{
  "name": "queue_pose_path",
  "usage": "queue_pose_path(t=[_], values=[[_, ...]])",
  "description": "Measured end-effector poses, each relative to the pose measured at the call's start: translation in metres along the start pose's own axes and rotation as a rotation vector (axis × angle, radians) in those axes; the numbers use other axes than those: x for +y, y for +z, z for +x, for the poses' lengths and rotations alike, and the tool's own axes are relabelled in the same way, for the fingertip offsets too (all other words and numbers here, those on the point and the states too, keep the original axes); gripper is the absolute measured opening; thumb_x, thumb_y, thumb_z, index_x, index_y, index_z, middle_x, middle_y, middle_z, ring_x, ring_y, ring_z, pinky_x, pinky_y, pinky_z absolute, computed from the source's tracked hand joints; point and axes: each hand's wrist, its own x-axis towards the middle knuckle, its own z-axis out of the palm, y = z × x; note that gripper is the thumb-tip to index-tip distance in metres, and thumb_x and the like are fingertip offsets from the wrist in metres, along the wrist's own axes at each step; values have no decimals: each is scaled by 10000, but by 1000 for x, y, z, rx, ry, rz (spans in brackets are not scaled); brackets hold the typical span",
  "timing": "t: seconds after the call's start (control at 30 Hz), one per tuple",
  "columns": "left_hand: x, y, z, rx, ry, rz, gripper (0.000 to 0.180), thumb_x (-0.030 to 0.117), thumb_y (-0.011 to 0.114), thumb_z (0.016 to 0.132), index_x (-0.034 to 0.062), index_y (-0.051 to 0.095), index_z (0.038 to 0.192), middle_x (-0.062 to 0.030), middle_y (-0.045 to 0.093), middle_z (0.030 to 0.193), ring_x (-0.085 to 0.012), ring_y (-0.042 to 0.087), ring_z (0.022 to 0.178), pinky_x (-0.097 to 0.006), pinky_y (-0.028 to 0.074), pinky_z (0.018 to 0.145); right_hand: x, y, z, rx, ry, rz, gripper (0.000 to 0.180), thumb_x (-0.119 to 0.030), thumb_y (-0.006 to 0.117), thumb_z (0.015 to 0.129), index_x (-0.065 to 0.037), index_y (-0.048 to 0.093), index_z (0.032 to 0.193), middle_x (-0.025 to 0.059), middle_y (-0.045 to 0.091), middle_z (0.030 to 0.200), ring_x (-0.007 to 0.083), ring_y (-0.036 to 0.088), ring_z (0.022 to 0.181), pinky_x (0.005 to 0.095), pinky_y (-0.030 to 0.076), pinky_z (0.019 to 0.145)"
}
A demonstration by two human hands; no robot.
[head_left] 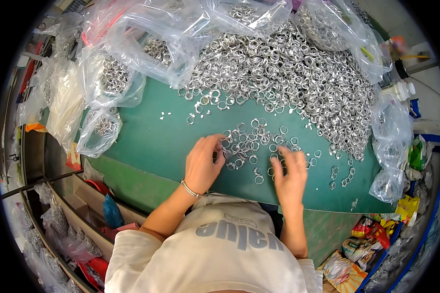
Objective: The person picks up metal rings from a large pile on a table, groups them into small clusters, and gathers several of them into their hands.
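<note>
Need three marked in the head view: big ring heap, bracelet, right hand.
Big ring heap (298,75): head view, on rings near the middle of the pile.
Bracelet (189,190): head view, on the front of its silver band.
Right hand (291,176): head view, on the back of the hand.

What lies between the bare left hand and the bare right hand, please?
In the head view, a loose scatter of round, silver-coloured metal rings lies between the left hand and right hand.

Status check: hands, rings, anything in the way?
Left hand at left edge of loose rings, grip unclear. Right hand at their right part, thumb apart from fingers. Heap and clear bags beyond, not between hands.
</note>
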Motion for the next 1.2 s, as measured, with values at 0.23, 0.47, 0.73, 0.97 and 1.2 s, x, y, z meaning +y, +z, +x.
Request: queue_pose_path(t=[0.23, 0.47, 0.73, 0.97, 1.2], values=[[0, -6, 5, 42, 83, -69, 224, -71, 627, 707, 42, 601, 899, -85, 570, 802, -238, 585, 691, -306, 482, 598, -6, 25, 4, -145, -104, -54, 193, -55, 675, 754, -40, 630, 941, 103, 506, 792, 276, 511, 742, 390, 413, 680], [-23, -1, -4, -177, -344, -748, 102, -24, 597, 833, -25, 607, 934, -89, 633, 895, -175, 645, 794, -264, 511, 662, -13, 11, 1, -91, 76, 42, 188, -34, 639, 790, -16, 607, 974, 102, 482, 741, 262, 490, 676, 359, 416, 615], [-12, -8, -3, -423, -550, -1216, 146, 34, 598, 865, -49, 601, 985, -101, 648, 893, -159, 635, 809, -259, 509, 731, -33, 20, -2, -469, 296, 699, 246, -70, 582, 876, -19, 550, 1114, 11, 514, 724, 65, 440, 608, 233, 376, 516], [-2, -8, -8, -370, -524, -1203, 105, 55, 588, 878, -24, 602, 946, -79, 629, 853, -129, 593, 754, -251, 485, 697, -39, 23, -4, -324, 128, 593, 116, -45, 587, 859, 4, 574, 964, 70, 520, 732, 165, 485, 579, 289, 394, 505], [-2, 1, -12, -455, -879, -1689, 111, 109, 548, 914, 15, 597, 947, -11, 539, 777, -90, 476, 691, -228, 410, 619, -44, 14, 1, -196, -234, 178, 34, -26, 590, 818, -5, 566, 832, 120, 485, 705, 304, 531, 615, 386, 413, 507]])
